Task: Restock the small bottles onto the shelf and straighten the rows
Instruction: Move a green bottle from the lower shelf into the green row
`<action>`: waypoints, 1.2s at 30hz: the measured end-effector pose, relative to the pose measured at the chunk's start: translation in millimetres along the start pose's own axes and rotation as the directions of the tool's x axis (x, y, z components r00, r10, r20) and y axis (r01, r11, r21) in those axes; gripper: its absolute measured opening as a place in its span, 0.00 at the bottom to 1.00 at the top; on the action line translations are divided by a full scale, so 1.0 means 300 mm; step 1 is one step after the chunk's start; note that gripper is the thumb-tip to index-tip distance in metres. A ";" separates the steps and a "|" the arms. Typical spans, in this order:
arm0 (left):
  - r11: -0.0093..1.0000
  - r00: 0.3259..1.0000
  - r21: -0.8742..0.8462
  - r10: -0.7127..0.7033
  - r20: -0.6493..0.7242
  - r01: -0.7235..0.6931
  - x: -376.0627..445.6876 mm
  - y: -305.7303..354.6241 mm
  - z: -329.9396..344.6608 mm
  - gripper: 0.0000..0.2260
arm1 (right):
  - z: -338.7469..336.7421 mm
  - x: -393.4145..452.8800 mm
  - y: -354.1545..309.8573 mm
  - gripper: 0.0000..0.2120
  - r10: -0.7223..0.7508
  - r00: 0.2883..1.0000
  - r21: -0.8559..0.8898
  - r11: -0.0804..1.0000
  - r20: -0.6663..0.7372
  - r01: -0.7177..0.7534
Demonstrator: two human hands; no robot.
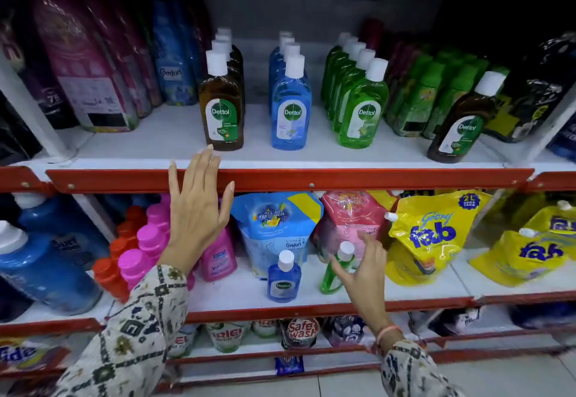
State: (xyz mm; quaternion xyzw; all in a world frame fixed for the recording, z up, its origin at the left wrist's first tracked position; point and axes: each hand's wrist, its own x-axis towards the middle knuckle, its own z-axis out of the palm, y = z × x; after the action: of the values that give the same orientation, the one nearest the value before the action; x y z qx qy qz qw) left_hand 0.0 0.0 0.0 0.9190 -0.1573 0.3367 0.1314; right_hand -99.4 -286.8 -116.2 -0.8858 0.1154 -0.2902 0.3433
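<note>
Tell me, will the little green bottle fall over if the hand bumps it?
Probably, yes. The green bottle is tall and thin and already leans, so a nudge from the right hand could tip it. It looks like stiff plastic, so it likely won't squash or break. Its smooth sides may be a bit slippery.

— What colours do you have on your upper shelf (174, 138)?

— White boards with a red front lip. Your three rows run brown bottles (222, 107), blue bottles (291, 110) and green bottles (361, 116), all with white caps and green-and-white label badges.

— And below?

— A small blue bottle (283, 281) and a small green bottle (335, 272), both white-capped. Behind them a blue pouch (274, 225), a pink pouch (349, 219) and yellow pouches (427, 237) with blue lettering.

— Your sleeve (134, 334)?

— Cream, printed with dark green and ochre motifs.
</note>
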 end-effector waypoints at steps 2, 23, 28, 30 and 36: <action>0.999 1.000 0.024 -0.026 0.013 0.025 0.007 0.003 0.001 0.25 | 0.023 -0.017 0.030 0.40 0.165 0.982 0.034 0.985 0.096 -0.169; 0.997 0.997 0.012 -0.070 -0.019 0.070 0.007 0.016 0.013 0.23 | -0.132 0.059 -0.191 0.41 0.156 0.985 0.254 0.958 -0.070 -0.134; 0.997 0.997 -0.014 -0.070 -0.026 0.070 0.005 0.015 0.009 0.23 | -0.293 0.195 -0.368 0.39 0.008 0.976 0.301 0.952 -0.217 0.059; 0.997 0.997 -0.026 -0.076 -0.015 0.076 0.000 0.015 0.008 0.24 | -0.338 0.259 -0.420 0.37 -0.032 0.961 0.267 0.957 -0.275 0.109; 0.995 0.996 -0.051 -0.088 0.003 0.088 0.003 0.023 -0.001 0.25 | -0.369 0.462 -0.493 0.42 -0.026 0.916 0.240 0.962 -0.400 0.132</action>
State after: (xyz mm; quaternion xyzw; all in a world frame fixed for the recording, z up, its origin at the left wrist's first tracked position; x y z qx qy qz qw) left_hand -2.2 -6.4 1.9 0.9216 -0.1251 0.3260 0.1693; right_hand -52.7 -293.5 109.8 -0.7601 0.1061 -0.4885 0.4152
